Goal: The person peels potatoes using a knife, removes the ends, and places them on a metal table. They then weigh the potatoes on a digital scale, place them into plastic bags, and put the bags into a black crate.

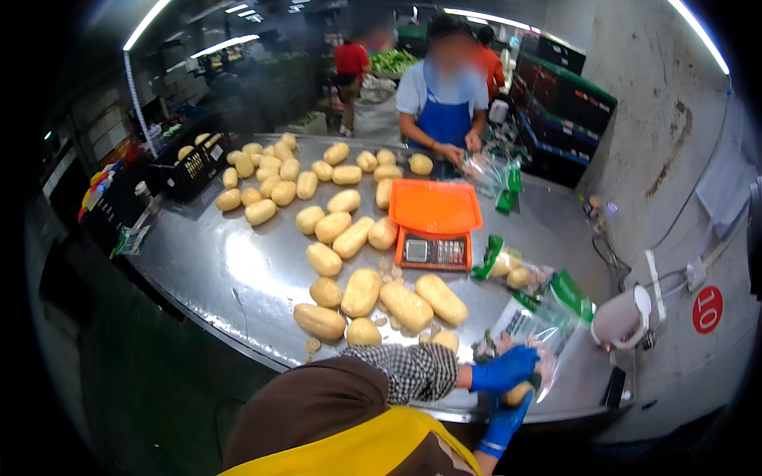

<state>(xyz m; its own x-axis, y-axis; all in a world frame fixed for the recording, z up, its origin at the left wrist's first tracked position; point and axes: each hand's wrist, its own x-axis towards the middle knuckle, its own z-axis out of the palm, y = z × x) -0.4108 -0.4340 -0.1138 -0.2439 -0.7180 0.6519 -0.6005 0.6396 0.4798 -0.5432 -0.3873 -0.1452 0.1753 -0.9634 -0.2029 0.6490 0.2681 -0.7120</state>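
Observation:
My left hand, in a blue glove below a checked sleeve, lies over the upper side of a small pale yellow vegetable; its fingertips are partly hidden. My right hand, also blue-gloved, grips that vegetable from below, close to the table's near edge. A clear plastic bag with green print lies just beyond both hands, with pinkish pieces by it. A filled bag is farther off. Many pale yellow vegetables, which look like peeled potatoes, are spread left of my hands.
An orange digital scale stands mid-table on the steel table. Across it, a person in a blue apron handles clear bags. A pale electric kettle is at right by the wall, a black crate at far left.

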